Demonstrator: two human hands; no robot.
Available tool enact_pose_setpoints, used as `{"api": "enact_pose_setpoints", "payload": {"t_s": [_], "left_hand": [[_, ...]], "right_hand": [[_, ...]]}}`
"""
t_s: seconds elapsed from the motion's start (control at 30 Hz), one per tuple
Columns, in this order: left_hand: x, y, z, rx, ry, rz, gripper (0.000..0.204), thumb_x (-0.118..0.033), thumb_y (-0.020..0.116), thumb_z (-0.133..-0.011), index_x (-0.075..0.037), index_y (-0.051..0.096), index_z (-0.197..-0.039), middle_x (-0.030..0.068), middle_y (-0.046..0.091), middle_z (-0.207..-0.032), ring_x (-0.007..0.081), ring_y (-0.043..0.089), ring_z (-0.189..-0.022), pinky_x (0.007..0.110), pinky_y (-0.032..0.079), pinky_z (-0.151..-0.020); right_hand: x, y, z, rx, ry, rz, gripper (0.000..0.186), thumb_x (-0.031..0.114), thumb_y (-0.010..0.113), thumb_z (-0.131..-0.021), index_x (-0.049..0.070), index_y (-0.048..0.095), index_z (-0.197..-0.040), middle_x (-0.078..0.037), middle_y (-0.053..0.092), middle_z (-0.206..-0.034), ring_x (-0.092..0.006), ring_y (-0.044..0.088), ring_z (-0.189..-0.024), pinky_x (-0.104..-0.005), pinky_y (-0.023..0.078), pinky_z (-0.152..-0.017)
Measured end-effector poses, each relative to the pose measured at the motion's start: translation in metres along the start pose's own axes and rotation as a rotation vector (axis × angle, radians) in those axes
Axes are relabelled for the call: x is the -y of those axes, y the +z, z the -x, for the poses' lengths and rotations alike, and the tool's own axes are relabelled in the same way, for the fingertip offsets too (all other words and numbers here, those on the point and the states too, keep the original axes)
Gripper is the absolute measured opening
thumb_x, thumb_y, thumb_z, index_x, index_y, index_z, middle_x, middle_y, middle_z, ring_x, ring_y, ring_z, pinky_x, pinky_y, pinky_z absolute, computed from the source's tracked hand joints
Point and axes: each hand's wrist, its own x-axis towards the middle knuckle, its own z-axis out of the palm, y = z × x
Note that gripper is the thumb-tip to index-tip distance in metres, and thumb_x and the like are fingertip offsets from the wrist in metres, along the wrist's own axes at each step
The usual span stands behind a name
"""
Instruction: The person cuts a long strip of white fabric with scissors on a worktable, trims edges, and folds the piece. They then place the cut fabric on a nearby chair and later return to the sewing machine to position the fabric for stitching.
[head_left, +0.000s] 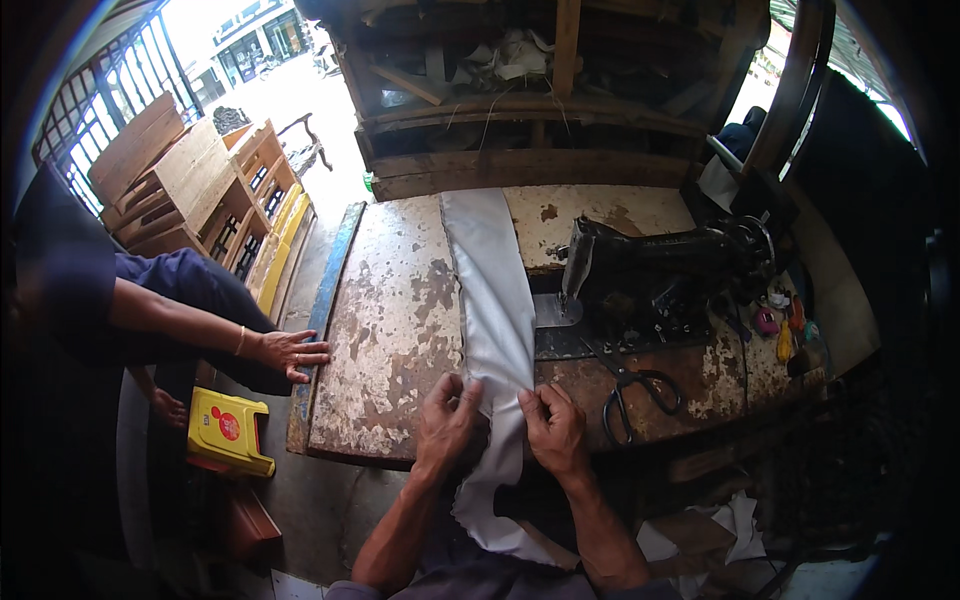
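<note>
A long pale grey-white strip of fabric (490, 270) runs from the far edge of the worktable (385, 330) toward me and hangs over the near edge into my lap. At its left edge my left hand (445, 425) is closed, thumb and fingers pinching the cloth. Opposite it, my right hand (556, 432) pinches the right edge, and creases run through the cloth between them. Just right of the strip stands a black sewing machine (650, 262), its needle end toward the cloth. Black-handled scissors (632, 386) lie open on the table beside my right hand.
Another person's hand (290, 353) rests on the table's left edge. Below it stands a yellow stool (228, 432). Wooden crates (200, 180) are at the left, a wooden shelf (530, 165) behind. Screwdrivers (784, 342) and a pink round item (766, 321) lie at the right; scraps (705, 535) lie below.
</note>
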Motion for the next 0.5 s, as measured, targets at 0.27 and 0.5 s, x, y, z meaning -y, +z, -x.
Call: {"api": "enact_pose_setpoints", "payload": {"t_s": [0.27, 0.5], "left_hand": [[0.013, 0.01, 0.007, 0.036, 0.085, 0.067, 0.033, -0.028, 0.064, -0.107, 0.001, 0.066, -0.123, 0.008, 0.073, -0.106, 0.013, 0.065, -0.094, 0.03, 0.054, -0.082], [0.011, 0.002, 0.005, -0.009, 0.006, 0.056, 0.032, -0.032, 0.059, -0.11, -0.003, 0.07, -0.118, -0.0004, 0.07, -0.098, 0.0043, 0.057, -0.077, 0.022, 0.047, -0.066]], "right_hand": [[0.01, 0.026, 0.01, -0.004, 0.044, -0.198, 0.03, 0.033, 0.065, -0.104, 0.004, 0.058, -0.104, -0.024, 0.068, -0.088, -0.0418, 0.071, -0.084, -0.0481, 0.052, -0.069], [0.006, 0.013, 0.006, 0.034, 0.085, -0.027, 0.027, 0.03, 0.065, -0.103, 0.004, 0.059, -0.099, -0.022, 0.067, -0.082, -0.0466, 0.067, -0.078, -0.0514, 0.051, -0.066]]}}
